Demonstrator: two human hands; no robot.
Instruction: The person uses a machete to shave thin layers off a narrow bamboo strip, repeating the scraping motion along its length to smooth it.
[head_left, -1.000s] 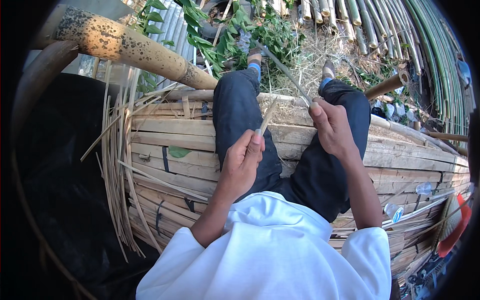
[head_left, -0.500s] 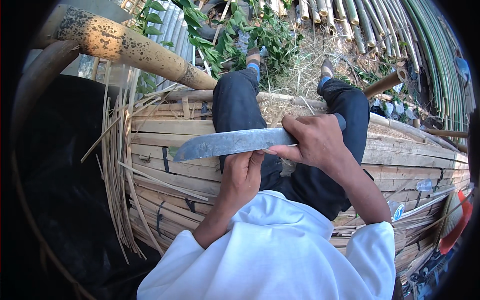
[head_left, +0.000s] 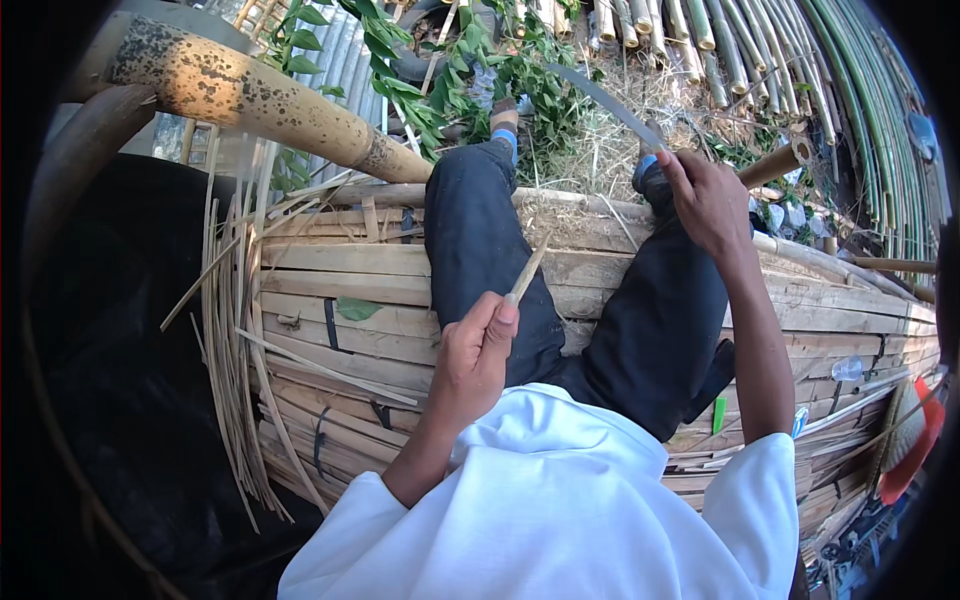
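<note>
My right hand (head_left: 708,200) is closed round the handle of a machete (head_left: 615,108), raised past my right knee. Its grey blade points forward and to the left, with the edge turned partly out of sight. In front of my belly my left hand (head_left: 474,350) grips a short strip of bamboo (head_left: 530,268), thumb pressed along it. The strip's pale tip slants up and to the right, and its lower end is hidden in my fist. Blade and strip are well apart.
I sit on a platform of bamboo slats (head_left: 340,290). Thin split strips (head_left: 235,380) lie at the left by a black sheet (head_left: 120,380). A thick bamboo pole (head_left: 250,90) crosses the upper left. Bamboo poles (head_left: 740,50) are stacked far right; a red-rimmed hat (head_left: 912,445) lies right.
My right hand has swung the machete forward and to the right, away from my left hand. The bamboo strip in my left hand now shows, where the blade covered it before.
</note>
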